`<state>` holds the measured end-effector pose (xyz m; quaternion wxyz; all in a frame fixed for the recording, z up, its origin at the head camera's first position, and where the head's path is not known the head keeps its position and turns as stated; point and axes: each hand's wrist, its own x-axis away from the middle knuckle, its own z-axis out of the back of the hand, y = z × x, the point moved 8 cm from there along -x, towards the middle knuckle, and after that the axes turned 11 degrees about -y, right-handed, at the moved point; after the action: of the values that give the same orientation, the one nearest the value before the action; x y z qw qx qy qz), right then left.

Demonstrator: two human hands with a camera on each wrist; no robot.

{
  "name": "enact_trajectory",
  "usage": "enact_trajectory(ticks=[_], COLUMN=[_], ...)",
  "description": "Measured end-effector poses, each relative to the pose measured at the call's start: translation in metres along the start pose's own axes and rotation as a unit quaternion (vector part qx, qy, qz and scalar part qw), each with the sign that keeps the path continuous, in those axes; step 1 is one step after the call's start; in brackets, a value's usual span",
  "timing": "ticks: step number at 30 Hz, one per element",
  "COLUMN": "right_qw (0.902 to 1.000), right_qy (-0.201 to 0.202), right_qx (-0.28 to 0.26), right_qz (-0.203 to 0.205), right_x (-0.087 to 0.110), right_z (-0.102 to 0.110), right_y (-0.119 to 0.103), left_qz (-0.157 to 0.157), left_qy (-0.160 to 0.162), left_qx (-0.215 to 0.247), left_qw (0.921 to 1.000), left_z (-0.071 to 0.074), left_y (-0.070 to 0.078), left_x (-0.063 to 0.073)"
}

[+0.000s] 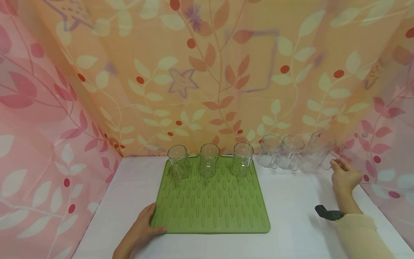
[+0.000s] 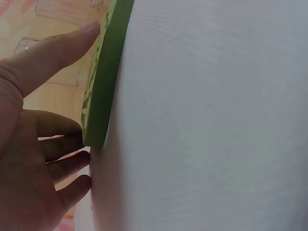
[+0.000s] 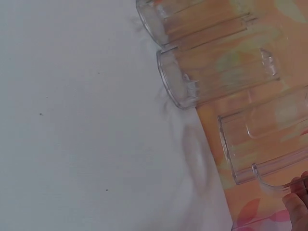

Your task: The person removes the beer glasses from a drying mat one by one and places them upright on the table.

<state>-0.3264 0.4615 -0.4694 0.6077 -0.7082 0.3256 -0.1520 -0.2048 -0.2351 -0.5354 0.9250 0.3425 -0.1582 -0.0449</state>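
Note:
At the right, my right hand (image 1: pixel 345 176) pinches the handle of a clear glass mug (image 1: pixel 318 153). In the right wrist view, only its fingertips (image 3: pixel 297 202) show at the handle, and the held mug (image 3: pixel 269 134) stands apart from its neighbours. Two more glass mugs (image 1: pixel 271 151) (image 1: pixel 292 153) stand close together to its left. My left hand (image 1: pixel 142 225) holds the near left corner of a green ridged mat (image 1: pixel 210 205), thumb along the front edge and fingers against the left side. Three glass mugs (image 1: pixel 179 162) (image 1: pixel 209 160) (image 1: pixel 242 160) stand in a row along the mat's far edge.
A white cloth (image 1: pixel 291 201) covers the table under the mat. Patterned fabric (image 1: pixel 220 90) hangs right behind the mugs, with pink fabric (image 1: pixel 42 144) on both sides. A dark strap (image 1: pixel 328 213) juts out beside the right sleeve (image 1: pixel 359 230).

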Motion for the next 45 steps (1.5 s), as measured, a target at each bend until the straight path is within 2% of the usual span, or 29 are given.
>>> enact_trajectory(ticks=[2, 5, 9, 13, 19, 23, 26, 30, 33, 35, 41, 45], right_qw=[0.9997, 0.9996, 0.9997, 0.999, 0.9989, 0.999, 0.9991, 0.9986, 0.9976, 0.9971, 0.9879, 0.9809], right_qy=[0.003, 0.007, 0.002, -0.002, 0.01, 0.019, 0.017, 0.003, -0.005, -0.009, -0.043, -0.072], right_qx=[0.021, 0.02, 0.02, 0.043, 0.042, 0.012, 0.004, 0.05, 0.068, 0.075, 0.148, 0.176], right_qz=[-0.008, -0.017, -0.011, -0.009, -0.018, -0.038, -0.039, -0.013, -0.006, -0.01, -0.017, -0.043], right_x=[0.001, 0.004, 0.006, 0.004, 0.003, 0.005, 0.006, 0.005, 0.004, 0.003, -0.001, 0.003], right_z=[0.002, 0.005, 0.005, 0.002, 0.001, 0.002, 0.002, 0.0, -0.001, -0.002, -0.005, -0.006], right_y=[0.004, 0.013, 0.021, 0.026, 0.031, 0.037, 0.04, 0.04, 0.042, 0.043, 0.041, 0.041], left_qz=[0.004, 0.009, 0.021, 0.029, 0.027, 0.027, 0.027, 0.025, 0.035, 0.04, 0.037, 0.037], left_qy=[-0.004, -0.007, -0.011, -0.013, -0.013, -0.014, -0.015, -0.019, -0.024, -0.026, -0.028, -0.027], left_qx=[-0.001, -0.008, -0.002, 0.002, -0.001, 0.005, -0.001, -0.006, 0.001, 0.0, -0.003, -0.009], left_qw=[1.0, 0.9999, 0.9997, 0.9995, 0.9996, 0.9995, 0.9995, 0.9995, 0.9991, 0.9989, 0.9989, 0.9989], left_z=[0.0, 0.0, 0.0, 0.0, -0.001, -0.001, -0.001, 0.001, 0.001, 0.001, 0.002, 0.003], left_y=[0.0, 0.0, -0.002, -0.005, -0.005, -0.005, -0.004, -0.002, -0.004, -0.005, -0.006, -0.006], left_x=[0.0, -0.001, -0.001, -0.001, -0.002, -0.001, -0.001, 0.0, 0.0, -0.001, -0.003, -0.003])
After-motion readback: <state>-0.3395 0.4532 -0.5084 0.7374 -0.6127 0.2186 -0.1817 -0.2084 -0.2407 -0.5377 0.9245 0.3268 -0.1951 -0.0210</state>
